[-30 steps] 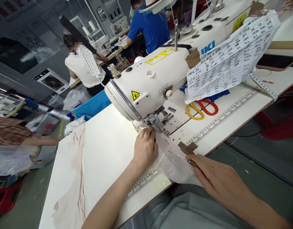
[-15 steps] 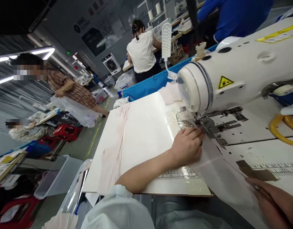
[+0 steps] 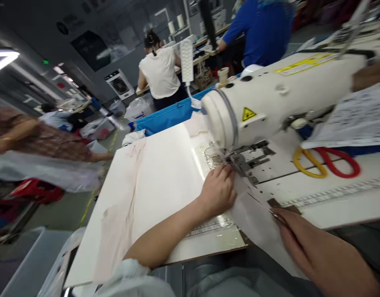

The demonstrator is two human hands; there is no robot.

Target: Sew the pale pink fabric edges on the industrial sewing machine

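Observation:
A sewing machine point(image 3: 270, 99) with a white head stands on the right side of the table. Sheer pale fabric point(image 3: 254, 222) runs from beneath its presser foot point(image 3: 231, 159) down over the table's front edge. Close in front of the foot, my left hand point(image 3: 218, 189) presses the fabric with fingers bent and together. My right hand point(image 3: 313, 243) is closed around thin metal tweezers point(image 3: 279, 218), whose tips meet the fabric's edge. Part of the tweezers is hidden inside that hand.
Yellow-handled scissors point(image 3: 310, 163) and a red handle loop point(image 3: 340, 163) lie right of the needle area, near a printed sheet point(image 3: 350, 117). Pale pink fabric pieces point(image 3: 116, 231) lie on the table's left. A blue cloth bin point(image 3: 171, 113) borders the back. Co-workers are beyond; one stands at left holding plastic.
The view has swung right, bringing more scissors and the printed sheet into sight. My right hand shows more fully, still gripping the tweezers. My left hand stays by the presser foot.

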